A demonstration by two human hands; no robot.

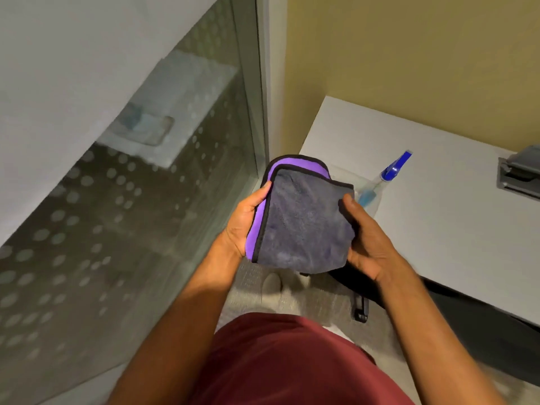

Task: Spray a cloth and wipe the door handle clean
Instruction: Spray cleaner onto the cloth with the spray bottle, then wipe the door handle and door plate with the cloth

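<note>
A folded cloth [304, 220], grey on one face and purple on the other with black edging, is held in front of my body. My left hand [247, 223] grips its left edge, thumb on top. My right hand [365, 238] holds its right edge, thumb pressed on the grey face. A clear spray bottle [382, 182] with blue liquid and a blue trigger head lies on the white table just beyond my right hand. No door handle is in view.
A white table [438, 206] stands to the right against a yellow wall. A grey metal object [520, 173] sits at its right edge. A glass panel [131, 217] with frosted dots runs along the left. Grey carpet and a black strap [361, 308] lie below.
</note>
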